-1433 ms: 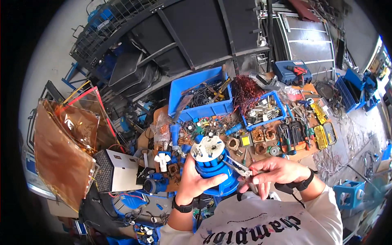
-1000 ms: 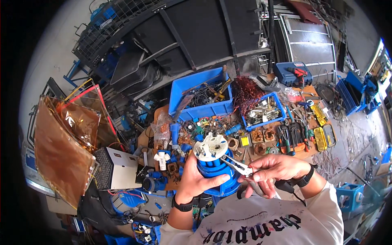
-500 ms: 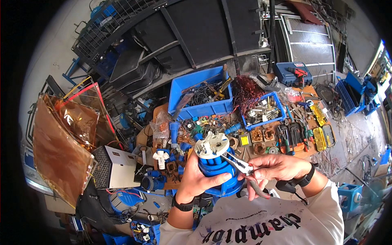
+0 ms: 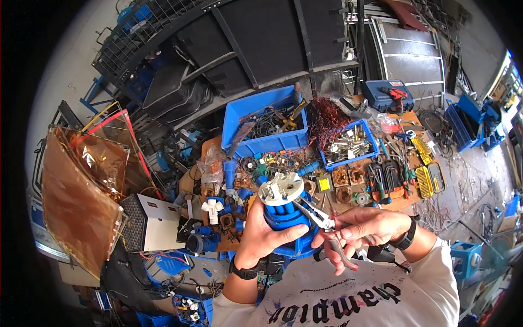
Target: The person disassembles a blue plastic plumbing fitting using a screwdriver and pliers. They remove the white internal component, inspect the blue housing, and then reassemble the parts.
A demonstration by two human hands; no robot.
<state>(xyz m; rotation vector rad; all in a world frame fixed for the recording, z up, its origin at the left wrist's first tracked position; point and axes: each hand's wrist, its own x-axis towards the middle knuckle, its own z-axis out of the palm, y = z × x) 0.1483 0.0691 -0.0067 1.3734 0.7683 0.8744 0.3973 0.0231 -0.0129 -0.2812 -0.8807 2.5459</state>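
Observation:
My left hand [image 4: 259, 234] is closed around a blue plastic cylindrical housing [image 4: 293, 222], held above the near edge of the table. An off-white round plate [image 4: 280, 189] with raised parts caps the housing. In my right hand [image 4: 376, 226] is a pair of pliers [image 4: 317, 217] with reddish grips. Their metal jaws reach up and left to the side of the housing, just under the plate's rim. Whether the jaws pinch anything there, I cannot tell. The handles stand apart between my fingers.
Beyond my hands, a large blue bin [image 4: 266, 143] holds wires and tools. Beside it are a smaller blue tray [image 4: 348, 146] of metal parts and a dark red wire bundle [image 4: 327, 120]. Clamps, hand tools and a yellow bit case [image 4: 425, 182] lie right. A white box [image 4: 158, 220] stands left.
The pliers' handles have spread wider, and the fingers of my right hand have opened out around them. The blue housing stays in my left hand, nearly in place.

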